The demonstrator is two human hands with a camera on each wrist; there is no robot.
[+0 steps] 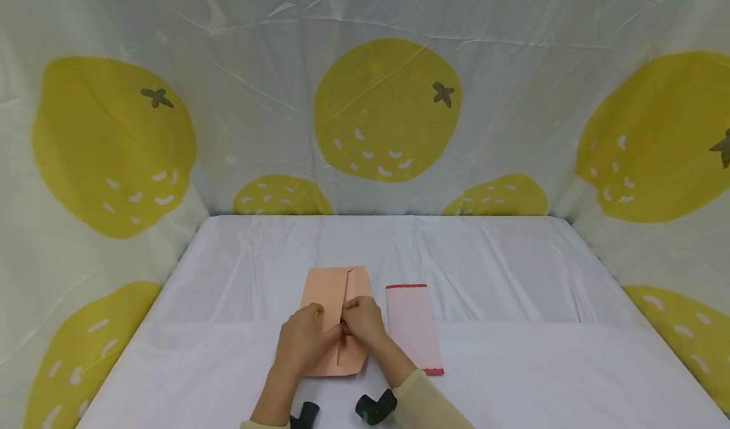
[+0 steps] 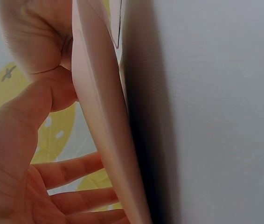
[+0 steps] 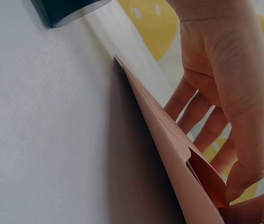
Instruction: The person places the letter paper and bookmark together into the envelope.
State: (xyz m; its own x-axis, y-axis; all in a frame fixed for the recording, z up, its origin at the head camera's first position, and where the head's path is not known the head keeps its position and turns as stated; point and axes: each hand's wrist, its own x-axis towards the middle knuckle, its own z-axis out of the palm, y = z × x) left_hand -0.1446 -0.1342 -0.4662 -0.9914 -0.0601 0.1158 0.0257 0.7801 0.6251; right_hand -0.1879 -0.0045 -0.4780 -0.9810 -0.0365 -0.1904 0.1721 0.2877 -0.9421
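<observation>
A peach paper envelope (image 1: 325,286) lies on the white cloth, with a lengthwise flap edge right of its middle. My left hand (image 1: 304,340) comes over its left part, thumb at the flap edge, pinching the paper. In the left wrist view, other fingers (image 2: 83,201) of that hand reach the paper. My right hand (image 1: 365,321) pinches the envelope at the same seam, its fingertips meeting the left thumb. The right wrist view shows the flap lifted, a darker orange inside (image 3: 211,179) showing beneath it. Where the hands meet, the fingertips partly hide one another.
A pale pink paper packet (image 1: 412,327) with red strips at both ends lies just right of the envelope, beside the right forearm. Dark cylindrical pieces (image 1: 376,407) show near the wrists. Lemon-printed curtains (image 1: 388,109) enclose the white table (image 1: 513,365) at the back and sides.
</observation>
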